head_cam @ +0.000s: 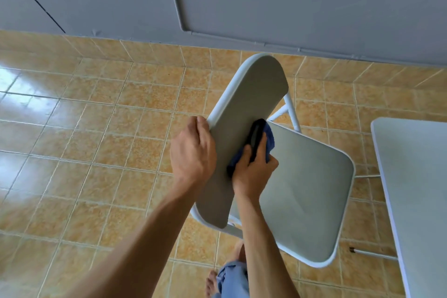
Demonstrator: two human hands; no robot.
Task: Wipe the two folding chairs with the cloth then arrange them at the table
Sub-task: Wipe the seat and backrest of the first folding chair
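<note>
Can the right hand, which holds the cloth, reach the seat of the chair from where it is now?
Probably yes. The right hand presses the blue cloth on the backrest just above the seat, and the seat lies bare beside it with nothing between.

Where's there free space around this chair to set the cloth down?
The seat is bare right of your right hand, and the table at far right shows bare top. Tiled floor left of the left hand is open. Crowded: the backrest, where both hands and the cloth meet.
</note>
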